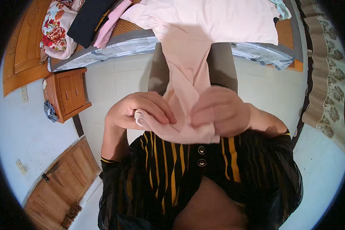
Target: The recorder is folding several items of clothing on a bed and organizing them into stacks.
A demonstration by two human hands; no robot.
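A pale pink garment [187,54] lies spread over the near edge of the bed, and a narrow part of it hangs down toward me. My left hand [149,110] grips the near end of this part, with a rolled or folded edge showing under its fingers. My right hand [221,112], slightly blurred, holds the same end on the other side. Between the hands the fabric is creased and twisted. Both hands are in front of my striped black and yellow top, above my lap.
On the bed [132,30] lie folded dark clothing [89,21], a pink garment [109,26] and a floral bundle [57,31]. A wooden nightstand [72,95] stands left. A wooden door [63,169] is at lower left, a patterned curtain [327,74] at right.
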